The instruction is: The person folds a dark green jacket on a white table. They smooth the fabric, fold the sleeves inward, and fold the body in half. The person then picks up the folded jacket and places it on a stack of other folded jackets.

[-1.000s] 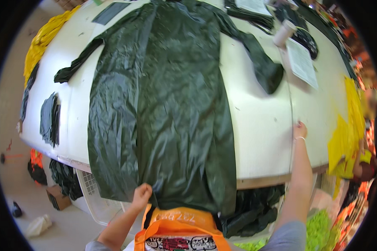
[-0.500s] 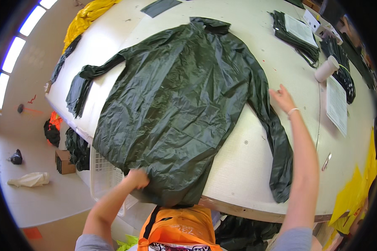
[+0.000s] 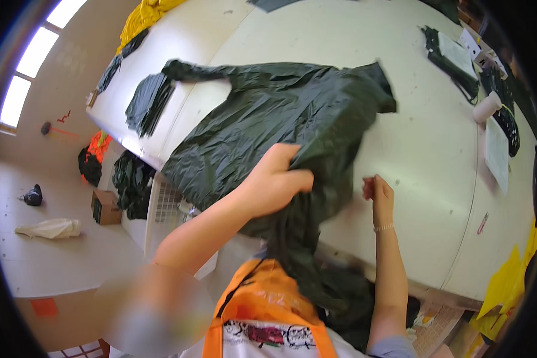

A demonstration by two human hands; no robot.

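A dark green raincoat (image 3: 268, 113) lies across the white table (image 3: 423, 155), its collar at the upper right and one sleeve stretched out to the left. My left hand (image 3: 277, 182) reaches over the coat and is closed on a fold of its fabric. Below that hand, part of the coat hangs over the table's near edge, in front of my orange apron (image 3: 268, 292). To the right of the coat is my right hand (image 3: 380, 194), its fingers curled in, apart from the fabric, with nothing visible in them.
Folded dark green pieces (image 3: 149, 104) lie at the table's left. On the right are a white cylinder (image 3: 488, 107), paper sheets (image 3: 496, 155), dark bundles (image 3: 450, 68) and a small cutter (image 3: 482, 224). A white plastic crate (image 3: 161, 206) stands below the left edge.
The raincoat has been pulled and turned, its right side folded over and its collar swung right. My left hand moved up and right with the fabric; my right hand came down and left.
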